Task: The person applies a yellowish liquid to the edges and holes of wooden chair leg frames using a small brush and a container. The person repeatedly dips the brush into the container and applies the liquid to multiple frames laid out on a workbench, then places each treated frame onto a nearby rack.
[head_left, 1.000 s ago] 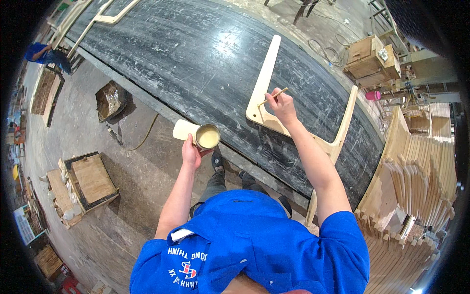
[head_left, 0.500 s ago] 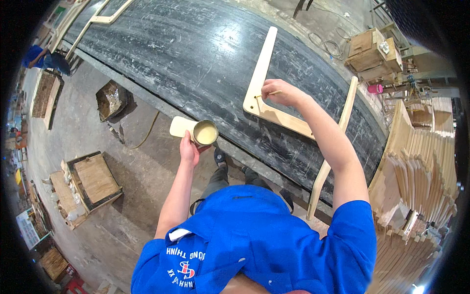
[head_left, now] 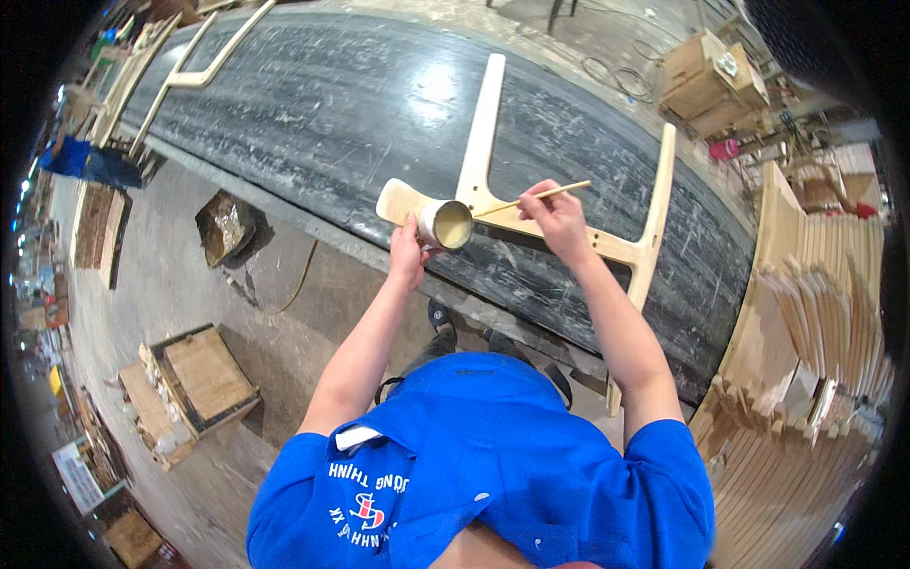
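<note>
My left hand (head_left: 409, 254) is closed around a round can (head_left: 439, 228) of pale yellow, glue-like liquid, tilted so its mouth faces right. A flat, rounded wooden piece (head_left: 402, 201) juts out beside the can from the same hand. My right hand (head_left: 561, 226) pinches a thin wooden stick (head_left: 559, 190), whose tip is by the can's rim. Beneath the stick, a pale wooden H-shaped frame (head_left: 485, 133) lies on the dark table. Small dark holes show near its joints. The right forearm passes over its crossbar and partly hides it.
The long black scuffed table (head_left: 360, 123) stretches away to the left, with more wooden frames (head_left: 194, 78) at its far end. Stacked wooden parts (head_left: 806, 313) stand at the right. On the floor are a dark tray (head_left: 224, 228) and a wooden box (head_left: 207, 375). Another person (head_left: 90, 163) is at far left.
The can and wooden piece have moved right and up, over the table. My right hand has drawn back from the frame's corner hole, bringing the stick's tip to the can.
</note>
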{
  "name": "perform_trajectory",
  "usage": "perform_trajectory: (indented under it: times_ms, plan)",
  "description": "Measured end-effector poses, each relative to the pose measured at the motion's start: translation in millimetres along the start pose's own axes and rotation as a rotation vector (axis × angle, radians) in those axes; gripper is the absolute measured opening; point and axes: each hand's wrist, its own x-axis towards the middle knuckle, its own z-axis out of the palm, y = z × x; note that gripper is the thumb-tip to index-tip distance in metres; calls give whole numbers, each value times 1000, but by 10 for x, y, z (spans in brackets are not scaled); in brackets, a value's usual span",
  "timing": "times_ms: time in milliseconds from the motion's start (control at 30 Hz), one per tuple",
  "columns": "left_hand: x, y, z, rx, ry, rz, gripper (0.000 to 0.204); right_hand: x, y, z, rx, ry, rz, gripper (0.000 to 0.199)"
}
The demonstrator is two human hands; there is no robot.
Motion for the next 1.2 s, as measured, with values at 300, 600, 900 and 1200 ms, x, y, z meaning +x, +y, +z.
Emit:
perform_trajectory:
  times_ms: [300,600,900,1200]
  plan:
    - [-38,-181,959,41,-259,-83,38,-461,383,-459,601,293,375,17]
    - [-46,-483,1453,-45,-309,-140,37,-982,411,-1050,879,364,227,8]
    - [-56,-968,1872,-63,-383,-213,42,-1118,690,-1283,910,677,422,15]
    - [92,-992,1199,-109,-298,-183,46,-936,673,-1631,-51,489,128,17]
